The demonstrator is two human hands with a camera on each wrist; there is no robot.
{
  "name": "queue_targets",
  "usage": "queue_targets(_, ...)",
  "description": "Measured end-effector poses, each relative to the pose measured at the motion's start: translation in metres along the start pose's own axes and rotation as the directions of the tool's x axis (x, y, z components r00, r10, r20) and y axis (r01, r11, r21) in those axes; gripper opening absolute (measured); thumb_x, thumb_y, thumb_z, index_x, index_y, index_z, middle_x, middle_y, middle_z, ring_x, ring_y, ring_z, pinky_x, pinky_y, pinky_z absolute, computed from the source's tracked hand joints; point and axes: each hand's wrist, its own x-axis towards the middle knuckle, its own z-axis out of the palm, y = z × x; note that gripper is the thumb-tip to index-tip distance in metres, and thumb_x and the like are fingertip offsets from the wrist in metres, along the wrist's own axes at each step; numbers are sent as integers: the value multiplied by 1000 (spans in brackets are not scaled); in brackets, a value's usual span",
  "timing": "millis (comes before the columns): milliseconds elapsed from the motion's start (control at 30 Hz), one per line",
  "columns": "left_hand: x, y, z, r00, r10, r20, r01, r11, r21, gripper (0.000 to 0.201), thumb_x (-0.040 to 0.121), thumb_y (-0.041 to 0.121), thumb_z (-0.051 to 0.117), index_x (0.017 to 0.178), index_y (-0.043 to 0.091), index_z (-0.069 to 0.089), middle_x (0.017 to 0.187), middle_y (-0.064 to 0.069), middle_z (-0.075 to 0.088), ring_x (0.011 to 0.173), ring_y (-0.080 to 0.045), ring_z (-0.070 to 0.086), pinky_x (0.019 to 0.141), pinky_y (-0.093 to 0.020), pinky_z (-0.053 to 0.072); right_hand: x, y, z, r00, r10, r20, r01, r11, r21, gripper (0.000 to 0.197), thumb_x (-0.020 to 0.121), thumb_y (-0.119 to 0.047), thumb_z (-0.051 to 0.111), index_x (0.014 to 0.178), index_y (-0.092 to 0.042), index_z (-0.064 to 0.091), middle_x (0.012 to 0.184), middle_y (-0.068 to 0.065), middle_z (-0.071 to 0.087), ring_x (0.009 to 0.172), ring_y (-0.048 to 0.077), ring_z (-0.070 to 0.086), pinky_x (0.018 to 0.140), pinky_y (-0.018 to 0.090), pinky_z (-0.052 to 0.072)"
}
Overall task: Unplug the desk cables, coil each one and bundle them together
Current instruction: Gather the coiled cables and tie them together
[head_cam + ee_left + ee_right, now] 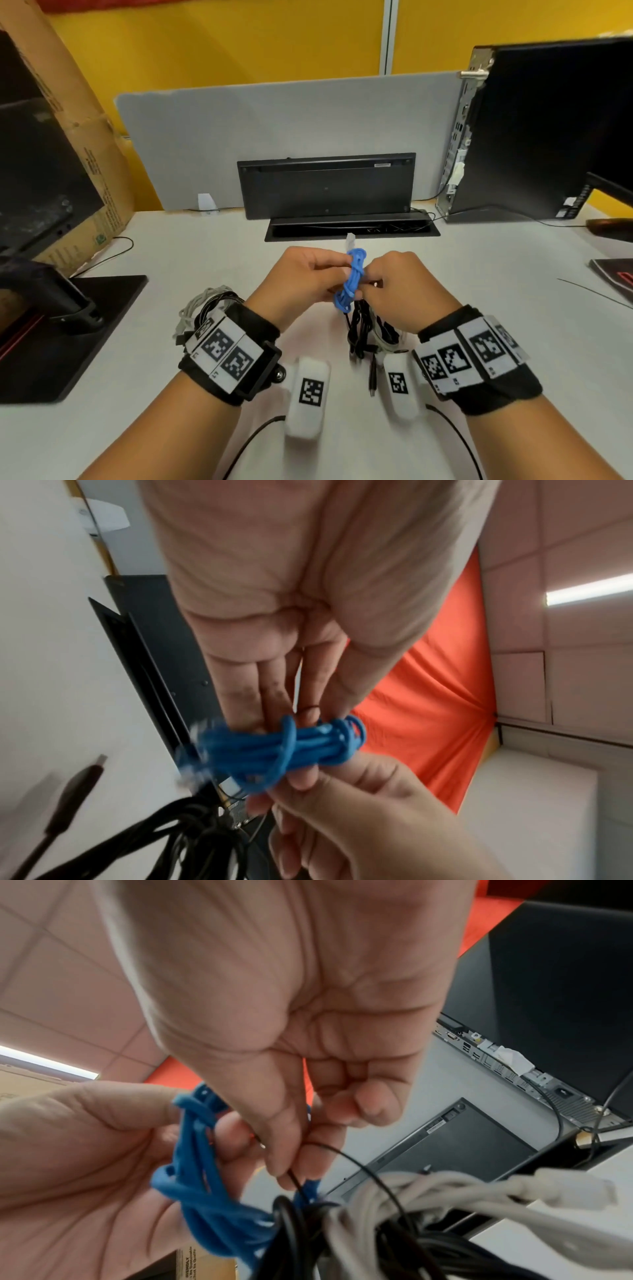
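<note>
While we hold our hands up over the middle of the desk [171, 342], we keep the blue cable [352, 279] between them. It is wound into a tight little coil and stands almost upright in the air, with one pale plug end sticking out on top. Our left hand [305, 277] pinches the coil from the left side, thumb on top and fingers curled under it. In the left wrist view the fingers [260, 696] lie close together against the blue loops [274, 748].

Our right hand [397, 284] pinches a thin black wire [359, 1164] between thumb and first finger, right beside the blue coil. The other fingers of that hand are curled in.

Under our right hand hang more black cables [359, 329] and a pale grey cable [445, 1191], all bunched up together. They reach down toward the near middle of the desk. One black plug [372, 383] lies on the desk below them.

Another bunch of grey and black cables [202, 308] sits by our left wrist, partly hidden.

At the back edge of the desk there is an open cable box [352, 229] with a black lid standing up. A computer tower [534, 137] stands at the back right corner. A cardboard box [78, 137] leans at the back left.
</note>
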Motion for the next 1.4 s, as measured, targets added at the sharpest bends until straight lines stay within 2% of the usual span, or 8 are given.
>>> queue_targets(133,2,-8,4,996,26,-81,-21,998,58,18,85,1,69,93,16,73,95,-12,75,87,-32,72,81,-45,59,0,2,3,999,19,-32,-19,1000,21,30,91,-15,56,61,-15,56,56,-5,46,52,8,42,47,15,27)
queue_targets(333,3,-20,10,987,70,-142,-56,993,105,14,87,-4,64,95,0,74,85,-16,74,75,-25,72,71,-31,61,-1,6,4,997,-14,-79,22,995,100,21,87,-9,56,78,-6,74,68,8,63,61,19,53,54,20,37)
queue_targets(467,4,-24,14,969,156,-192,-122,977,177,15,87,-1,65,82,8,76,74,-10,72,64,-19,68,67,-28,60,-1,7,5,996,-19,-88,30,992,120,21,88,-8,56,78,-6,74,68,8,64,61,18,53,54,21,39)
queue_targets(600,6,-25,14,957,203,-206,-157,963,219,12,86,2,68,80,9,75,75,-12,73,69,-28,71,70,-33,61,-1,11,5,994,-22,-103,37,987,155,21,90,-9,57,79,-8,75,70,10,66,64,21,57,58,27,44)
queue_targets(800,5,-27,10,955,205,-213,-162,966,201,17,87,2,67,76,14,74,70,-3,72,59,-6,66,61,-20,55,-1,16,7,990,32,-136,5,963,268,20,90,-18,64,77,-8,76,70,9,69,67,23,61,63,27,48)
queue_targets(1000,3,-32,5,936,227,-268,-154,951,269,21,89,1,63,74,14,70,76,-8,73,69,-18,71,70,-28,60,-2,34,6,966,185,-179,-91,897,433,10,86,-22,72,77,-22,78,72,-16,68,61,2,65,65,22,49)
queue_targets(1233,5,-28,2,924,314,-217,-208,891,403,17,88,13,68,72,13,67,75,-3,70,71,-16,67,75,-40,58,-3,40,9,946,291,-143,-131,747,652,19,84,-15,73,68,-24,75,63,-4,72,60,15,71,72,41,61)
queue_targets(1400,5,-25,4,936,311,-166,-236,903,360,18,91,17,66,75,11,60,85,-4,72,81,-17,69,79,-46,58,-2,38,11,952,286,-109,-122,681,722,13,85,-11,73,73,-16,76,62,-1,72,62,17,72,73,38,62)
